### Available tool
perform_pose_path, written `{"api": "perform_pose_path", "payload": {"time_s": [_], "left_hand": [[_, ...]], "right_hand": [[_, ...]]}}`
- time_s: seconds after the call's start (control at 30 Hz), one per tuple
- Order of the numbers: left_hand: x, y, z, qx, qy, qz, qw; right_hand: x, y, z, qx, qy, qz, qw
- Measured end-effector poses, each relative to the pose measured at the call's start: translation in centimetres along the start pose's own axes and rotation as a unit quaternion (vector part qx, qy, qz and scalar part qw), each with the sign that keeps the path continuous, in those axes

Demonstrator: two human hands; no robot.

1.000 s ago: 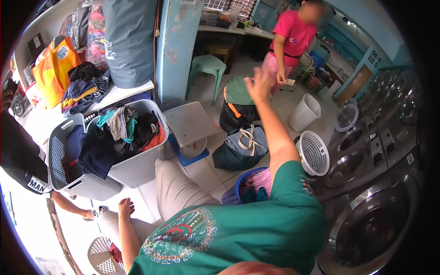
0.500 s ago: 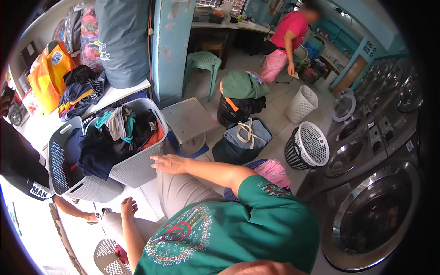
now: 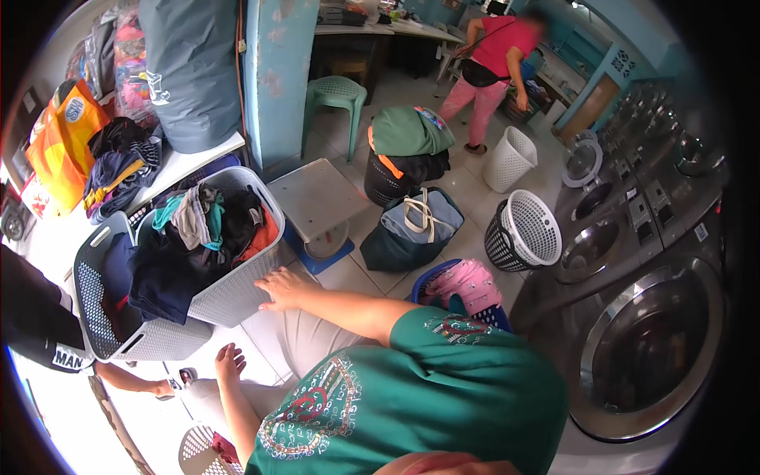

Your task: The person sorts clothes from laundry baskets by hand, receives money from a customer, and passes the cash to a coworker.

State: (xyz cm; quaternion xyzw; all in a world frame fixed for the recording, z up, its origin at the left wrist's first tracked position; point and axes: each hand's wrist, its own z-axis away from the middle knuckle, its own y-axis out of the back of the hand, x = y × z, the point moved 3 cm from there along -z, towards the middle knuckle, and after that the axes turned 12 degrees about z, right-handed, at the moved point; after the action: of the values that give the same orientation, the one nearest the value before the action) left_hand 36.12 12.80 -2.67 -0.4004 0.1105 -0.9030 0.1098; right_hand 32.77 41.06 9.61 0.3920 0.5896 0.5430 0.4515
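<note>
My right hand (image 3: 283,288) hovers beside the front corner of a grey laundry basket (image 3: 229,305), palm down, fingers spread and holding nothing. Whether its fingertips touch the basket I cannot tell. Dark, teal, grey and orange clothes (image 3: 207,226) fill that basket to above its rim. My left hand (image 3: 229,364) is raised lower down, its fingers loosely bent and apart, with nothing in it. Nearest to it is a second grey basket (image 3: 170,342), which has dark clothes inside; a dark navy garment (image 3: 162,277) hangs over where the two baskets meet.
A platform scale (image 3: 321,198) stands behind the baskets. On the floor are a dark green bag (image 3: 412,247), a blue basket (image 3: 499,317) with pink cloth, and white baskets (image 3: 534,229). Front-loading washers (image 3: 649,348) line the right. A person in pink (image 3: 495,59) stands farther back; another person's leg (image 3: 131,378) is at left.
The view has shifted slightly, showing more of the blue basket. My right hand's fingers have spread and dip lower. The person in pink has turned and stepped, lowering an arm.
</note>
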Motion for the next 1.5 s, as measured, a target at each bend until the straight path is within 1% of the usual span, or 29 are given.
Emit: {"api": "perform_pose_path", "payload": {"time_s": [0.07, 0.1, 0.17, 0.4, 0.47, 0.5, 0.63, 0.7, 0.83, 0.9, 1.1, 1.5], "left_hand": [[-0.1, 0.1, 0.1, 0.007, 0.007, 0.002, 1.0], [-0.2, 0.2, 0.1, -0.005, 0.006, 0.003, 1.0], [-0.2, 0.0, 0.0, -0.005, 0.01, -0.006, 1.0], [-0.6, -0.1, -0.4, -0.016, 0.011, -0.023, 1.0], [-0.6, -0.1, -0.3, -0.017, 0.012, -0.027, 0.999], [-0.5, -0.1, -0.2, -0.016, 0.011, -0.028, 0.999], [-0.5, 0.1, -0.2, 0.003, 0.015, -0.039, 0.999], [-0.7, 0.3, -0.3, 0.007, 0.016, -0.046, 0.999], [-0.8, 0.2, -0.3, 0.03, 0.014, -0.036, 0.999], [-0.9, 0.3, -0.3, 0.036, 0.019, -0.054, 0.998], [-1.0, 0.3, -0.3, 0.043, 0.014, -0.094, 0.995], [-1.6, -0.2, -0.6, 0.034, 0.03, -0.184, 0.982]], "right_hand": [[-0.4, -0.2, -0.1, -0.013, 0.02, 0.013, 1.0], [-0.4, -0.3, -0.1, -0.014, 0.014, 0.011, 1.0], [-0.4, -0.3, 0.0, 0.003, 0.026, -0.002, 1.0], [0.1, -0.5, -0.1, 0.02, 0.02, -0.011, 1.0], [0.0, -0.4, -0.1, 0.04, 0.021, -0.013, 0.999], [0.1, -0.5, -0.2, 0.026, 0.017, -0.013, 0.999], [0.0, -0.1, -0.2, 0.033, 0.016, 0.002, 0.999], [0.1, -0.2, -0.3, 0.0, 0.01, 0.004, 1.0], [0.4, -0.4, -0.3, 0.04, -0.012, -0.013, 0.999], [0.9, -0.8, -0.6, 0.035, -0.039, -0.042, 0.998], [1.1, -0.5, -0.7, 0.004, -0.044, -0.04, 0.998], [1.3, -1.4, -1.0, 0.025, -0.061, -0.05, 0.997]]}}
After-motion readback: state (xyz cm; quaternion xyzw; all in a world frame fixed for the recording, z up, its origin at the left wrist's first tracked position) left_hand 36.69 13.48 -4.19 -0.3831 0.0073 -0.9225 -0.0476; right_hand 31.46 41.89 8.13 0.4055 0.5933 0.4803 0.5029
